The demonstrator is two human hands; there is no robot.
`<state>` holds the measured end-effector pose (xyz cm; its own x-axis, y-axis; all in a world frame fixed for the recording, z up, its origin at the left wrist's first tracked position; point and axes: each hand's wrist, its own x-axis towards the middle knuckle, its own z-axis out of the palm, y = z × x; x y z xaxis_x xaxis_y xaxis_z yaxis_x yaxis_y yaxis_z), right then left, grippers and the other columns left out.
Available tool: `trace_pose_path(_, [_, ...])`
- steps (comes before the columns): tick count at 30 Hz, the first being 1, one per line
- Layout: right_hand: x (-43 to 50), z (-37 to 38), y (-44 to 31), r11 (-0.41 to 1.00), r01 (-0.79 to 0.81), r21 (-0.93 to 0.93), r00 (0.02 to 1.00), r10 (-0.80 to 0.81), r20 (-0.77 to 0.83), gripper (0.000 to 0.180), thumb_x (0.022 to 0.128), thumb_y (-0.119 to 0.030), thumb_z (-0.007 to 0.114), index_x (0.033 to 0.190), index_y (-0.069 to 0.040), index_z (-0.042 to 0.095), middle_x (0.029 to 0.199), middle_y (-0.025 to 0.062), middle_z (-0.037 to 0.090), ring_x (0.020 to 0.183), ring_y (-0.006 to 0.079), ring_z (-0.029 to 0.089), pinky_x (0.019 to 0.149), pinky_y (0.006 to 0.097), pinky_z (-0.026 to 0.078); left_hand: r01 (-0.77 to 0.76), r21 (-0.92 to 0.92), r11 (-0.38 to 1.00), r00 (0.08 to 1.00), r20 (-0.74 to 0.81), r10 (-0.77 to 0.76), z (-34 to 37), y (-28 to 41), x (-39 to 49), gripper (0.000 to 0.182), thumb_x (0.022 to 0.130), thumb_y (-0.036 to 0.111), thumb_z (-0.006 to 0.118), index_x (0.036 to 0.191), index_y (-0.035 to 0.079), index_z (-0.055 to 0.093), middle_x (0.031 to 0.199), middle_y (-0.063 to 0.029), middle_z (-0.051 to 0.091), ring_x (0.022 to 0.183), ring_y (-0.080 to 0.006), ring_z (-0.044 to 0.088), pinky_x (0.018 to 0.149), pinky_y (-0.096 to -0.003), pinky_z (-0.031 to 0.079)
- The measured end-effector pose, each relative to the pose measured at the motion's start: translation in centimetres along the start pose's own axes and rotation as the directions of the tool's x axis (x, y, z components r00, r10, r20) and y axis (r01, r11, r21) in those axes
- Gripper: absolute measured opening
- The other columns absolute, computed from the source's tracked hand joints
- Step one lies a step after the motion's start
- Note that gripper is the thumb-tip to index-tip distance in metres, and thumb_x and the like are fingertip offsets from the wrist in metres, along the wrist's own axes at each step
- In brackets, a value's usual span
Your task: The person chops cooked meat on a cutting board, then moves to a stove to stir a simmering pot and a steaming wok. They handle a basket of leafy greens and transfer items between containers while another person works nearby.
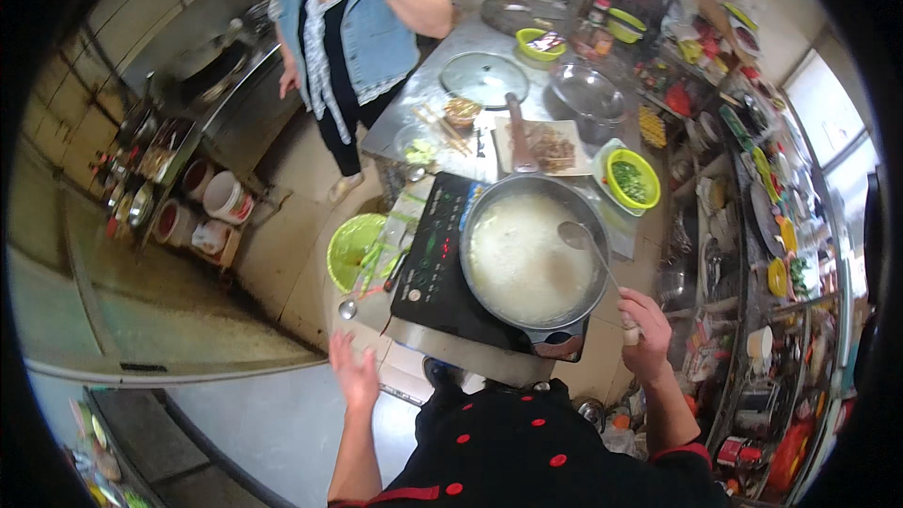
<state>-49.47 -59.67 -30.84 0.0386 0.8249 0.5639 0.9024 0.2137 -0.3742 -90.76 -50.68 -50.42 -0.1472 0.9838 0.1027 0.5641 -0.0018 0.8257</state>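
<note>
A dark pan (469,289) with a brown handle (520,141) stands on a black induction cooker (434,289) whose panel shows lit red marks. Cloudy whitish liquid (525,254) fills much of it. My right hand (643,335) grips the handle of a metal ladle (578,235); its bowl is over the liquid, near the pan's right side. My left hand (355,370) is raised with fingers apart, holding nothing, to the left of the cooker's front edge. A metal spoon (347,308) lies close beyond it.
A person (374,21) stands across the table at left. Behind the pan are a square plate of meat (554,144), a bowl of chopped greens (630,180), a glass lid (485,79) and a clear bowl (589,92). A green basin (349,250) sits left; crowded shelves (705,240) line the right.
</note>
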Motion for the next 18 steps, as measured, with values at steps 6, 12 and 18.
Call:
trace_pose_path(6, [-0.4,0.7,-0.7,0.996,-0.011,0.092,0.999,0.015,-0.045,0.015,0.082,0.006,0.059,0.095,0.002,0.064,0.105,0.0197,0.067,0.088,0.031,0.066,0.077,0.0349,0.054,0.617,-0.227,0.754,0.786,0.131,-0.604,-3.4,-13.0,-8.5,0.024,0.078,0.003,0.068,0.101,-0.006,0.066,0.09,-0.0118,0.07,0.08,-0.0158,0.067,0.071,-0.0278,0.054])
trace_pose_path(12, [-1.2,3.8,-5.6,0.992,0.019,0.127,1.0,-0.02,0.006,0.014,0.08,0.004,0.063,0.094,0.003,0.065,0.102,0.0189,0.068,0.084,0.0306,0.067,0.074,0.0352,0.055,0.502,0.032,0.864,0.803,0.353,-0.48,-3.7,-10.0,-4.1,0.019,0.076,0.004,0.071,0.094,-0.003,0.068,0.072,-0.0066,0.068,0.062,-0.0143,0.064,0.058,-0.0282,0.053])
trace_pose_path(18, [-0.8,10.5,-8.9,0.988,-0.145,-0.057,0.983,0.137,-0.126,0.016,0.08,0.002,0.065,0.095,0.001,0.066,0.104,0.0169,0.068,0.089,0.0301,0.067,0.077,0.0361,0.055,0.211,0.138,0.968,0.835,0.489,-0.252,-4.6,-14.4,7.1,0.027,0.077,0.012,0.073,0.1,0.0,0.069,0.076,-0.0094,0.069,0.068,-0.0161,0.065,0.068,-0.0315,0.053])
